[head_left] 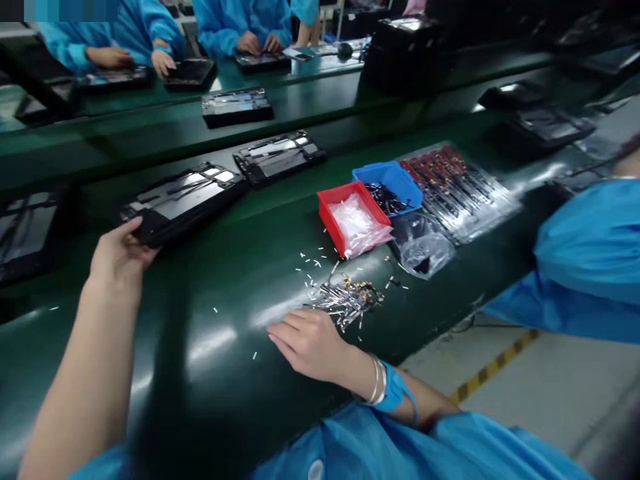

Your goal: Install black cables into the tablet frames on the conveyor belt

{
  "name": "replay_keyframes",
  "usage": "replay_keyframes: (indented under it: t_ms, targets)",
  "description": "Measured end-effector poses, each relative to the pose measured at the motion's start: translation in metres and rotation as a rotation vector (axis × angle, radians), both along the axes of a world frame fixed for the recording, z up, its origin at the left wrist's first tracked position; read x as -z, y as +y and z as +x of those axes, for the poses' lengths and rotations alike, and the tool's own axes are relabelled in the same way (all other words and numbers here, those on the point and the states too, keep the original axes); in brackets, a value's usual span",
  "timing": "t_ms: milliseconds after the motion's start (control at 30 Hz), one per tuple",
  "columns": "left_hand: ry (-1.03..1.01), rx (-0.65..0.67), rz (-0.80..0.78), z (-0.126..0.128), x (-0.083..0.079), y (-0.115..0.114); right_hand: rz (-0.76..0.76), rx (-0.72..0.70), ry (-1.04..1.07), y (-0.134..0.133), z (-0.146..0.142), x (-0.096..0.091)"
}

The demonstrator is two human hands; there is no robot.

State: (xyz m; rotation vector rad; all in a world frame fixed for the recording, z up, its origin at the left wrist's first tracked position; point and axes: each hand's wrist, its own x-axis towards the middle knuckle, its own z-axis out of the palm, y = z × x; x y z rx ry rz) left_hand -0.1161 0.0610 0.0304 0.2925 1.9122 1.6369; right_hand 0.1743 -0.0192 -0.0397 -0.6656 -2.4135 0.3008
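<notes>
One hand clasps a black frame, fingertips hidden; the other lies spread by metal pins.

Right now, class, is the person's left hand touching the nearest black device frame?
Touching: the head view shows the left hand with its fingers on the corner of the black device frame.

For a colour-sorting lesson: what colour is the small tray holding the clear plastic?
The tray is red, shown best in the head view.

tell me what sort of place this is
Most likely an electronics assembly line in a factory: a long green conveyor belt holds black device frames, workers in blue smocks work along it, and the right hand wears what looks like an anti-static wrist strap.
</notes>
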Motion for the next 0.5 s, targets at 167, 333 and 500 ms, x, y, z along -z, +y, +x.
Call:
replay_keyframes:
  t_ms: [167,333,500]
  targets:
    - [-0.152,-0.008,0.013,0.079,0.015,-0.083,0.037,0.043,0.031,0.0,0.005,-0.005]
    - [-0.401,0.243,-0.077,0.134,0.058,-0.187,-0.07,0.125,0.206,-0.002,0.027,-0.017]
    - [-0.711,0.542,-0.144,0.175,0.063,-0.252,-0.204,0.377,0.273,0.011,0.093,-0.025]
